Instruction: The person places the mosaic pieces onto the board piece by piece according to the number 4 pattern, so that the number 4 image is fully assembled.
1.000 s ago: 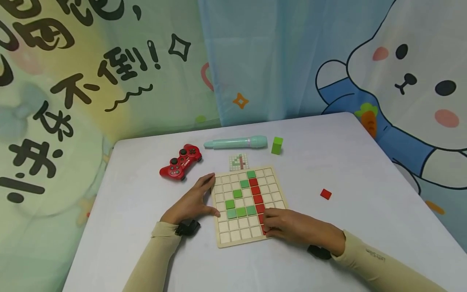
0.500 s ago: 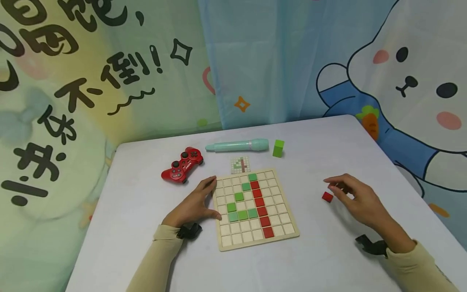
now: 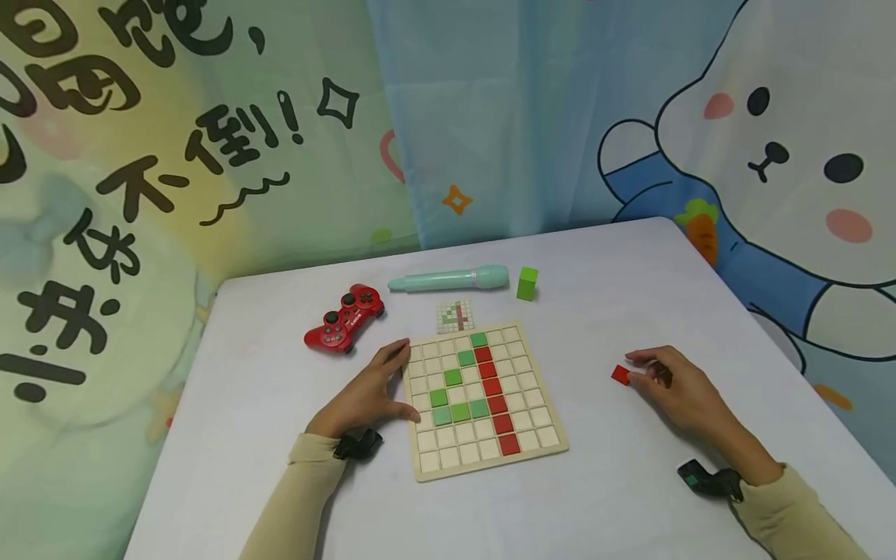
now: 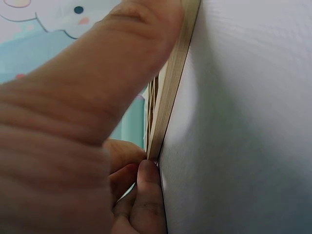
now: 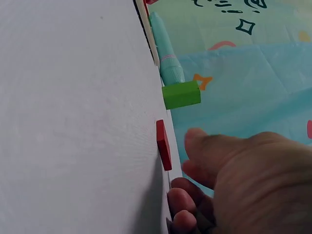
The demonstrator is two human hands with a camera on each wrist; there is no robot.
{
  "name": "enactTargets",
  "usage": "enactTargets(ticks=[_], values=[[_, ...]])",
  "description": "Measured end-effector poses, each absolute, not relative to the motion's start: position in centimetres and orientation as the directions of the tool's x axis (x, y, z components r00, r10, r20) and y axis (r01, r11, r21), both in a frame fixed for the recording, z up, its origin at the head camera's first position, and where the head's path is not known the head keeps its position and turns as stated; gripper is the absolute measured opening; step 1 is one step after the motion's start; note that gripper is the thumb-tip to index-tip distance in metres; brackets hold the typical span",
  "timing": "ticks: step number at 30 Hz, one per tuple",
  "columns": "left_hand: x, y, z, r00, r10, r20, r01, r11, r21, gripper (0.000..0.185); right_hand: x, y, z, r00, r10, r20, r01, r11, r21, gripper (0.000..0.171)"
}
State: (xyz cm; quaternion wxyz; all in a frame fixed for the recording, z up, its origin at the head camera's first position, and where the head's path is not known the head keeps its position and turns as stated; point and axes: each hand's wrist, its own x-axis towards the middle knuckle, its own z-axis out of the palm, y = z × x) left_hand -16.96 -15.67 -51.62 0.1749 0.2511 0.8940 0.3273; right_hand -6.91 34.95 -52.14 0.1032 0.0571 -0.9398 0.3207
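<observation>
In the head view, my left hand (image 3: 364, 400) rests along the left edge of a wooden grid board (image 3: 492, 470), thumb and fingertips touching its rim. In the left wrist view, the thumb (image 4: 146, 29) presses the board's side. Green tiles (image 3: 460, 412) form a hook shape, with a column of red tiles (image 3: 492, 386) beside it. To the board's right, my right hand (image 3: 682, 393) hovers at a loose red tile (image 3: 621, 375). The right wrist view shows this red tile (image 5: 163, 145) on the table, apart from the thumb, with nothing visible in the grasp.
Behind the board lies a small pattern card (image 3: 455, 316). Farther back are a mint-green microphone-shaped pen (image 3: 448, 279) and a green block or stack (image 3: 527, 284). A red game controller (image 3: 344, 319) lies at the left on the white table (image 3: 595, 513). A printed curtain (image 3: 490, 117) hangs behind.
My right hand has left the red column's lower end on the board and moved right to the loose red tile, its fingers now lower. My left hand stays at the board's edge.
</observation>
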Motion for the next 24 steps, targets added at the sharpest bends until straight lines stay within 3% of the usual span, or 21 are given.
enactTargets(ticks=[6, 16, 24], values=[[-16.9, -15.7, -51.7, -0.814, 0.565, -0.139, 0.336, 0.652, 0.680, 0.126, -7.0, 34.8, -52.3, -0.977, -0.063, 0.204, -0.171, 0.803, -0.571, 0.040], [-17.1, -15.6, -51.5, -0.811, 0.568, -0.141, 0.343, 0.657, 0.671, 0.126, -6.9, 34.1, -52.2, -0.975, -0.076, 0.211, -0.176, 0.841, -0.511, 0.030], [-17.0, -15.7, -51.9, -0.812, 0.567, -0.137, 0.347, 0.658, 0.668, 0.125, -6.8, 33.1, -50.7, -0.968, -0.144, 0.203, -0.232, 0.820, -0.524, 0.036]])
